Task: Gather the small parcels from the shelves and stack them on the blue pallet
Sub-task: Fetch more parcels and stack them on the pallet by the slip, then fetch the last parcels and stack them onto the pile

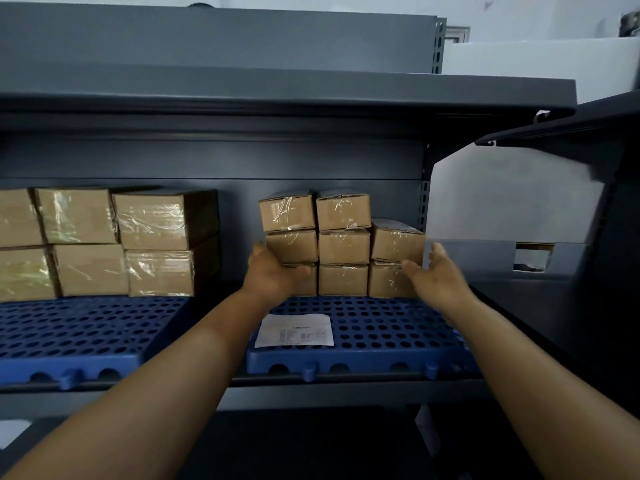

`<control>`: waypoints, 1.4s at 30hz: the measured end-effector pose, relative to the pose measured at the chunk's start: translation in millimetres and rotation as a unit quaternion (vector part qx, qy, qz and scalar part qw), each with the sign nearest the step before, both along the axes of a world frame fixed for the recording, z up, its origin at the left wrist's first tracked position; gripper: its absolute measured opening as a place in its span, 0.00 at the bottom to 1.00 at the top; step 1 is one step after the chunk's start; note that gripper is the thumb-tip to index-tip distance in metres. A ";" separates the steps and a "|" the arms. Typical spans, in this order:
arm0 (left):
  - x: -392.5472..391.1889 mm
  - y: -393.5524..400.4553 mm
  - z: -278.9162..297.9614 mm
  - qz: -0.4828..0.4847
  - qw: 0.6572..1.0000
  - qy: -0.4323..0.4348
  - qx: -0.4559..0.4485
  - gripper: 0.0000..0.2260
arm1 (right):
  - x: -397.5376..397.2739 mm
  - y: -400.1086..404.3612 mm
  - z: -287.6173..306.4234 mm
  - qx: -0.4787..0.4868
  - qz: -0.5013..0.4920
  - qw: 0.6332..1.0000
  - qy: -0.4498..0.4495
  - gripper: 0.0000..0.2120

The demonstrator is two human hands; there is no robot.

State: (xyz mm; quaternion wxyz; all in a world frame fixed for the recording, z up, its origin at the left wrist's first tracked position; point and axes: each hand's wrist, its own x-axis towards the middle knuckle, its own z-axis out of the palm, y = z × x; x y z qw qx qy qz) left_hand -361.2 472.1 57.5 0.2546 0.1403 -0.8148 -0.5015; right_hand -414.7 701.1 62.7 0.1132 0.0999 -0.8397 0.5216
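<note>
Several small brown parcels (343, 245), taped with clear film, stand stacked in three columns on a blue perforated pallet (381, 327) on the shelf. My left hand (273, 275) presses against the left side of the stack, touching the lowest left parcel (306, 282). At the right side of the stack, my right hand (436, 277) is spread, its fingertips touching the lower right parcel (388, 280). Neither hand has a parcel lifted.
Larger film-wrapped cartons (156, 244) sit on a second blue pallet (79, 334) to the left. A white paper slip (294, 330) lies on the pallet in front of the small parcels. Grey metal shelving (277, 98) overhangs above; an upright post (424, 202) stands right of the stack.
</note>
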 end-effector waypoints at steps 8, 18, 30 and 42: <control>65.7 66.0 -4.1 -0.079 0.991 0.004 -0.104 0.35 | 73.9 3.8 -9.7 0.041 -0.025 0.999 0.025 0.23; 160.6 98.9 -67.7 -0.292 0.926 -0.041 -0.235 0.31 | 213.8 17.2 -85.4 0.159 -0.164 0.973 0.001 0.27; 311.6 155.7 -167.7 -0.492 0.817 -0.104 -0.283 0.31 | 442.0 43.9 -194.6 0.150 -0.358 0.903 -0.185 0.29; 489.9 271.9 -216.7 -0.639 0.711 -0.113 -0.270 0.32 | 648.5 118.6 -239.4 0.057 -0.500 0.829 -0.245 0.29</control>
